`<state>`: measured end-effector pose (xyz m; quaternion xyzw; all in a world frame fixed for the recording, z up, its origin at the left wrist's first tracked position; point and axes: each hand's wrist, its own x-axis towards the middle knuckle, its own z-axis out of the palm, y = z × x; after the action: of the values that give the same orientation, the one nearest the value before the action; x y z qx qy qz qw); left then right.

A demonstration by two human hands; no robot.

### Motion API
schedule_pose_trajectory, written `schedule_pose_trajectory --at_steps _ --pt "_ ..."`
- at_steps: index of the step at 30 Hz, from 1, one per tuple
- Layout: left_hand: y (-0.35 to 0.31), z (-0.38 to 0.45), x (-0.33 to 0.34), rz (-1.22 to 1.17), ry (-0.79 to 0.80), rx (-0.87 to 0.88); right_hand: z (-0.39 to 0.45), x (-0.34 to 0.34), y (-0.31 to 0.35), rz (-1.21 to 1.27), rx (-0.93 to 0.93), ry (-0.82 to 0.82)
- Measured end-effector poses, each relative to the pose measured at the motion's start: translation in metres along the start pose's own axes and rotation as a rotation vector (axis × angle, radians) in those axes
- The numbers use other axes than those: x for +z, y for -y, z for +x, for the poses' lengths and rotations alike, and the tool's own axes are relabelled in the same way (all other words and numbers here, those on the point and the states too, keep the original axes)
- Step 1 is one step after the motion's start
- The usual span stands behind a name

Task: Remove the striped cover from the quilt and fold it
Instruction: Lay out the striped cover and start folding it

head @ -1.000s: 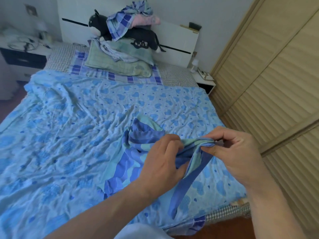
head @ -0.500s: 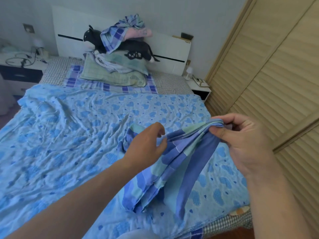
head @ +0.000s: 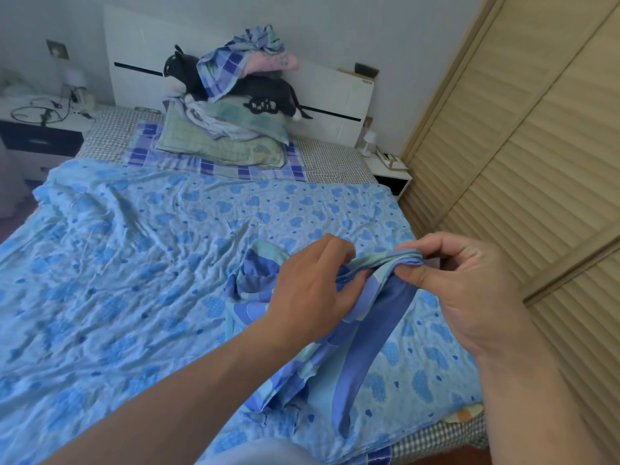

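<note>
A bunched edge of the striped cover is pinched by the right hand between thumb and curled fingers, held up above the bed's near right part. The left hand is closed loosely around the same gathered fabric just beside the right hand, its fingers curled over the folds; how tightly it grips cannot be told. From the two hands, the cover is seen hanging down in a dark blue band and paler green-and-blue stripes, with its lower end resting on the quilt. A further crumpled part of the cover lies on the quilt just behind the left hand.

The quilt, light blue with heart prints, is spread wrinkled across most of the bed, whose checked mattress is exposed at the head and at the near right corner. Open, flat room is offered to the left of the hands. At the head, pillows, a dark plush cat and piled cloths are stacked against the headboard. The bed's right edge is bordered closely by a slatted wooden wardrobe, with a narrow strip of floor between.
</note>
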<state>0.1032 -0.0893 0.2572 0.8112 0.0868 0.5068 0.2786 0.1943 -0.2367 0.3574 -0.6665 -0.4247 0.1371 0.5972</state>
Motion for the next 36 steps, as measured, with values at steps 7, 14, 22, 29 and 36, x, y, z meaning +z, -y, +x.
schedule_pose_trajectory --at_steps 7,14,22,29,36 --pt "0.028 -0.012 0.011 0.047 0.093 -0.312 0.002 0.006 0.007 0.035 -0.022 -0.082" --pt "0.135 0.005 -0.001 0.288 0.224 -0.651 0.026 -0.007 0.032 0.109 -0.044 -0.236" --pt "0.179 0.15 -0.12 0.418 -0.126 -0.331 0.048 -0.044 0.032 0.155 -0.003 -0.528" --pt "0.166 -0.052 -0.147 0.604 0.471 0.078 0.065 -0.036 -0.007 0.112 0.091 -0.514" --pt "0.131 -0.145 -0.074 0.524 1.131 -0.503 0.101 0.039 -0.016 -0.219 0.119 -0.222"
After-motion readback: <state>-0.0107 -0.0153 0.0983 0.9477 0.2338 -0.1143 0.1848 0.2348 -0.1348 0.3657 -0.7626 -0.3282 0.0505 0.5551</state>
